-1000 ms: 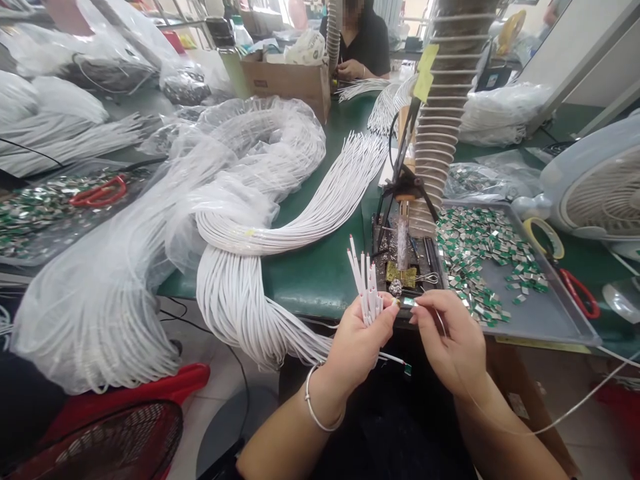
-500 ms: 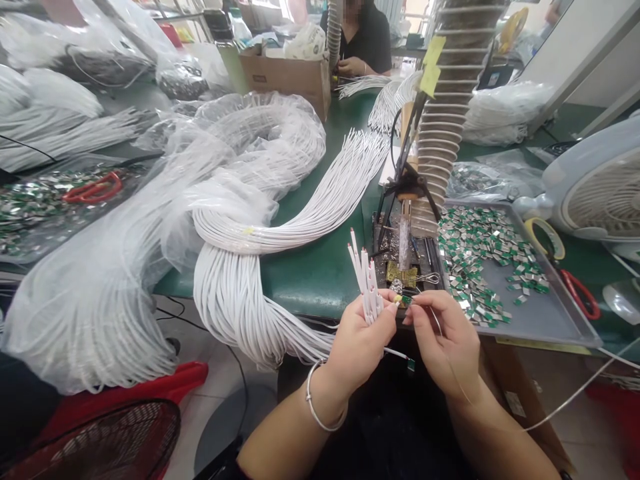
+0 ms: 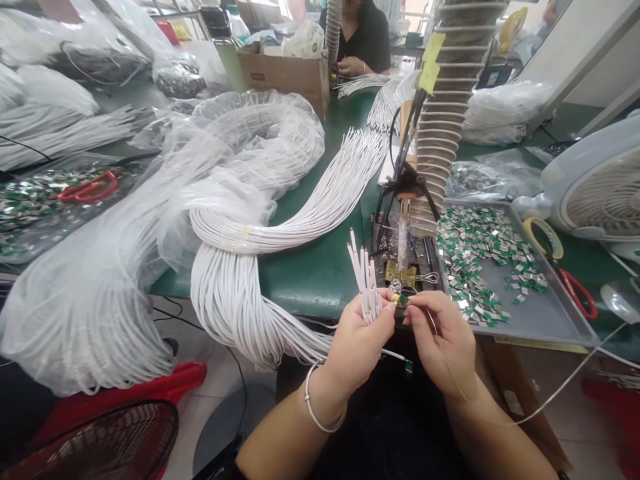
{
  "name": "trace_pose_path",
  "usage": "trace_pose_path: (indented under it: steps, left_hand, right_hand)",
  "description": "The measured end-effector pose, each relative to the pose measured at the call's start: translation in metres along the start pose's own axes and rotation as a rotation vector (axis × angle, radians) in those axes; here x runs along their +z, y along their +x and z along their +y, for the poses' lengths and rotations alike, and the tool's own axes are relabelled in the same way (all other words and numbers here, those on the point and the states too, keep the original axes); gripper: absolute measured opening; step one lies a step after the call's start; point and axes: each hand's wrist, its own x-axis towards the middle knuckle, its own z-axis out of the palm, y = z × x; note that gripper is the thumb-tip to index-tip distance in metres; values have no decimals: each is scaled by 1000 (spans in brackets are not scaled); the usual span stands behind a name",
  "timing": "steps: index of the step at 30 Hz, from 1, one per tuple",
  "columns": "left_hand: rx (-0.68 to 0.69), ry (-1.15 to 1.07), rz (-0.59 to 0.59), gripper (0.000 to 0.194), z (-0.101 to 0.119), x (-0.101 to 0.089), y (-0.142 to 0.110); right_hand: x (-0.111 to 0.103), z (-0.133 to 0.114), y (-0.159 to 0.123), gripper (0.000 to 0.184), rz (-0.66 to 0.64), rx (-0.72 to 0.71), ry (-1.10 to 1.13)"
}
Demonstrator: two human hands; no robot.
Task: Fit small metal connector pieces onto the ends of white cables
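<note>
White sheathed cables with red-marked tips fan upward from my left grip, which is closed around the bunch, its thumb reaching toward a tiny green-and-silver tab just beside the cables. My right grip is almost shut, its fingertips pinching at that tab, though it is too small to tell exactly how it sits. One loose white cable with a green end sticks out below my left palm. Doing this well calls for steady wrists and a light, even pinch, so the tab stays square and doesn't flick away. A gold-coloured holder and a clear upright tube stand close ahead of my knuckles, leaving little room forward. To the right, a grey metal tray of loose green-and-silver tabs sits near my right hand, while a huge coil of white cables spills over the edge of the green surface on my left. My freest room lies back toward my body, below that edge.
</note>
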Motion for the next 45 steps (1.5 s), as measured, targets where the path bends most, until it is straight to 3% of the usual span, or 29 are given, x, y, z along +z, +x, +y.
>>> trace_pose_path:
  steps: [9,14,23,45]
  left_hand:
    - [-74,-50,20,19,10,6,2]
    - [-64,-55,12,12,11,8,3]
    - [-37,-67,22,5,15,12,3]
    - [-25,-141,-2,6,20,17,3]
  right_hand:
    - [3,2,-10,35,142,-111,-1]
    - [7,0,-13,28,179,-74,103]
    - [7,6,-9,27,170,-220,-16]
    - [9,0,5,26,207,-280,-110]
